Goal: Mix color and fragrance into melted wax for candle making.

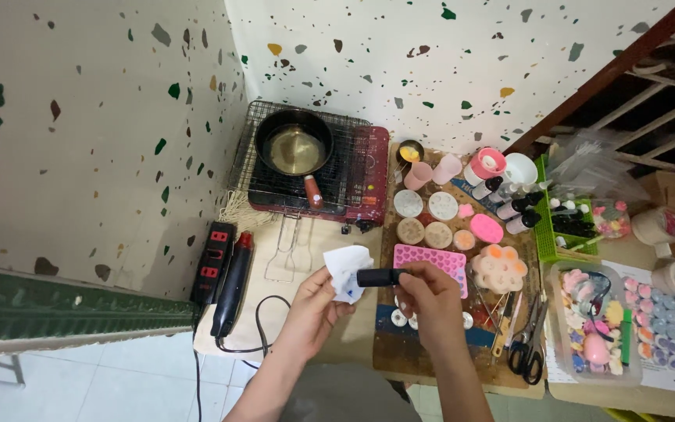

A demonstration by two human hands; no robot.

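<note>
My left hand (316, 301) pinches a crumpled white tissue (349, 268) with blue marks. My right hand (430, 297) grips a small black cylindrical bottle (378, 277), held level with its end against the tissue. Both hands hover over the front of a wooden work board (400, 352). Just beyond the right hand lies a pink silicone mould (431, 258) with small heart-shaped cavities.
A red portable stove (353, 195) holds a black pan (294, 144) at the back. A black power strip (212, 262) and a black-and-red tool (234, 285) lie left. Round moulds, pink cups, dark bottles in a green basket (544, 242), scissors (526, 348) and a clear box of pastel shapes (595, 328) crowd the right.
</note>
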